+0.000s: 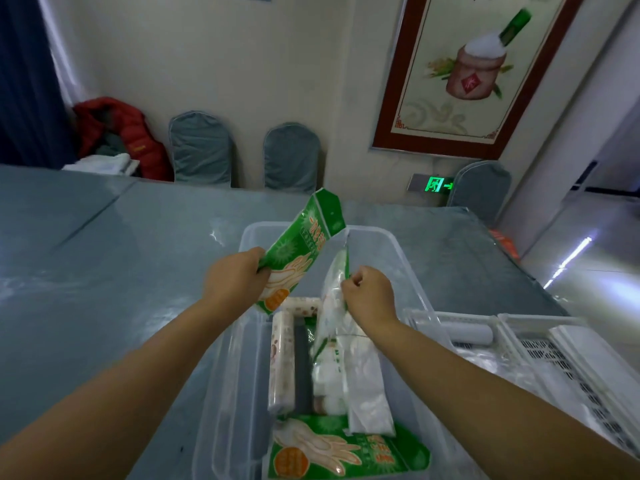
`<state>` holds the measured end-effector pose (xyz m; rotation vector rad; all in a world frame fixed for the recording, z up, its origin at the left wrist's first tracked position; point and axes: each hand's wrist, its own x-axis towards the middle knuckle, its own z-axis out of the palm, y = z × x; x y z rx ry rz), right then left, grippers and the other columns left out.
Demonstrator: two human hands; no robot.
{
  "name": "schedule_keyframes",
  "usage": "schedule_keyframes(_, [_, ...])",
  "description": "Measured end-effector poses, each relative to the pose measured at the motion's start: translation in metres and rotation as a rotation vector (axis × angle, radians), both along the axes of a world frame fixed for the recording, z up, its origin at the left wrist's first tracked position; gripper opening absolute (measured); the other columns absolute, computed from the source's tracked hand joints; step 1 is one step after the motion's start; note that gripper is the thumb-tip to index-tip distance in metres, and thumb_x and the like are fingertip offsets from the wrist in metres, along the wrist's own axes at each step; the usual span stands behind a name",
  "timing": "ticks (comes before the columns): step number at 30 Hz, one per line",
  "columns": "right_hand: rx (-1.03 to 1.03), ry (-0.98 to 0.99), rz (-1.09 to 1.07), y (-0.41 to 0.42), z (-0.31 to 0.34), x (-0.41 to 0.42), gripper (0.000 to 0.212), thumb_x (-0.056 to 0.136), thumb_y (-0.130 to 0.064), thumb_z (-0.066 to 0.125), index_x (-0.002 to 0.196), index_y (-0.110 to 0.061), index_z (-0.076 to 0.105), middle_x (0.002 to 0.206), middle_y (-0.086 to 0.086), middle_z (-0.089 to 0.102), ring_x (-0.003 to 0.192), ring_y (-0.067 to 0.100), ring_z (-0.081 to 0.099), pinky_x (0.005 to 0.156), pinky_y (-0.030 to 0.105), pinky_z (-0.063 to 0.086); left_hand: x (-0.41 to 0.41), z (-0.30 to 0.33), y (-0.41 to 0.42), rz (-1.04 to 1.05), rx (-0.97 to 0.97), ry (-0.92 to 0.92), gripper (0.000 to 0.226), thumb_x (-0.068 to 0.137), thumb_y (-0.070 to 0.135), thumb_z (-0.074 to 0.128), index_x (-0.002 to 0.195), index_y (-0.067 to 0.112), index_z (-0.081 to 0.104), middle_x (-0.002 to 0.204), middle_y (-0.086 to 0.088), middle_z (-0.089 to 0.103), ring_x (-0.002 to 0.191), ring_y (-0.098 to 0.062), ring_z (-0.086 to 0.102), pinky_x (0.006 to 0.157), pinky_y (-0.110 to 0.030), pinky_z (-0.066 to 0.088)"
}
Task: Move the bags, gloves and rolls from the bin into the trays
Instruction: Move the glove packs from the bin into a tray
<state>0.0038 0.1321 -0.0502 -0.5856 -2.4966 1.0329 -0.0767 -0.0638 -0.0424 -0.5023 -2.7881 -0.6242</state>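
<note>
Gloves, bags and rolls lie in a clear plastic bin [408,268] at the centre and bottom of the frame. Nearest, at the bottom edge, one green glove pack [343,448] lies flat on the bin floor. Just above it, a clear bag [367,382] overlaps its top edge, and to the left a patterned roll [281,362] lies lengthwise beside a dark roll [304,368]; a second patterned roll [301,304] lies crosswise at their far end. Higher up, the right hand [369,292] pinches the top of a white bag pack [332,327] that hangs down into the bin. The left hand [235,277] grips a second green glove pack [304,247], held tilted above the bin's far left part, apart from the right hand. At the right of the frame stand two white slotted trays [502,327]; the nearer-left one holds one white roll [471,335] and some clear plastic. Beyond, a grey table [121,244] runs to the wall, where three grey chairs [201,148] stand.
</note>
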Motion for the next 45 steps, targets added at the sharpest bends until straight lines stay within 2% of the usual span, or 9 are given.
schedule_keyframes(5, [0.119,0.416,0.012,-0.023,0.032,0.011,0.018,0.081,-0.012,0.058,0.067,-0.015,0.047,0.086,-0.003,0.056,0.063,0.013,0.052,0.053,0.025,0.039,0.02,0.014,0.028,-0.121,0.332,-0.18,0.005,0.087,0.027,0.054,0.086,0.025,0.058,0.068,0.006,0.056,0.064,-0.016,0.052,0.053,-0.025,0.035])
schedule_keyframes(10, [0.152,0.565,0.036,-0.029,0.041,0.018,0.011,0.08,-0.01,0.062,0.07,-0.01,0.056,0.102,-0.001,0.063,0.092,0.013,0.059,0.069,0.027,0.047,0.051,0.027,0.055,-0.376,1.008,-0.525,0.019,0.096,0.03,0.041,0.095,0.033,0.06,0.096,0.008,0.068,0.093,-0.009,0.063,0.077,-0.025,0.046])
schedule_keyframes(14, [0.063,0.607,0.113,-0.018,0.045,0.029,0.009,0.085,-0.009,0.061,0.078,-0.006,0.064,0.109,0.002,0.066,0.103,0.011,0.057,0.086,0.022,0.046,0.06,0.029,0.062,-0.441,1.013,-0.562,0.027,0.091,0.044,0.045,0.111,0.029,0.054,0.104,0.002,0.067,0.097,-0.011,0.063,0.082,-0.031,0.049])
schedule_keyframes(18, [0.022,0.606,0.212,-0.007,0.055,0.037,0.019,0.092,-0.008,0.05,0.1,-0.006,0.068,0.12,0.003,0.064,0.113,0.012,0.055,0.098,0.023,0.042,0.067,0.04,0.077,-0.426,1.069,-0.55,0.038,0.079,0.023,0.069,0.113,0.02,0.051,0.098,0.0,0.068,0.085,-0.008,0.068,0.068,-0.02,0.052])
schedule_keyframes(29, [0.086,0.485,0.114,0.106,0.062,0.059,0.039,0.084,-0.009,0.06,0.122,-0.012,0.054,0.124,0.006,0.054,0.116,0.017,0.048,0.099,0.027,0.039,0.087,0.052,0.16,-0.369,1.19,-0.656,0.037,0.075,-0.008,0.061,0.099,0.019,0.054,0.096,-0.011,0.069,0.087,-0.025,0.068,0.07,-0.032,0.054])
schedule_keyframes(32, [-0.206,0.416,-0.002,0.16,0.059,0.063,0.053,0.082,-0.022,0.067,0.129,-0.016,0.042,0.123,-0.002,0.046,0.112,0.01,0.046,0.084,0.01,0.038,0.095,0.053,0.197,-0.371,1.225,-0.696,0.034,0.075,-0.009,0.06,0.097,0.017,0.055,0.095,-0.011,0.07,0.083,-0.024,0.069,0.069,-0.034,0.057])
schedule_keyframes(36, [-0.579,0.278,-0.024,0.237,0.047,0.076,0.066,0.082,-0.029,0.068,0.135,-0.009,0.035,0.125,0.002,0.048,0.1,0.01,0.055,0.068,0.011,0.045,0.108,0.049,0.26,-0.258,1.285,-0.757,0.031,0.077,-0.008,0.058,0.097,0.016,0.053,0.096,-0.012,0.068,0.081,-0.027,0.068,0.066,-0.035,0.055])
schedule_keyframes(41, [-1.145,0.109,0.109,0.323,0.026,0.093,0.02,0.082,-0.025,0.066,0.091,-0.008,0.063,0.088,0.013,0.069,0.075,0.026,0.069,0.073,0.043,0.059,0.125,0.04,0.346,-0.176,1.256,-0.922,0.023,0.077,-0.003,0.061,0.093,0.012,0.055,0.086,-0.011,0.071,0.062,-0.017,0.071,0.048,-0.023,0.052])
schedule_keyframes(45, [-1.344,-0.016,0.164,0.39,0.008,0.101,0.046,0.069,-0.036,0.068,0.105,-0.008,0.065,0.11,0.021,0.067,0.098,0.036,0.064,0.085,0.054,0.052,0.132,0.029,0.401,-0.153,1.26,-1.031,0.022,0.079,-0.005,0.058,0.097,0.008,0.054,0.08,-0.009,0.071,0.06,-0.018,0.07,0.05,-0.026,0.053])
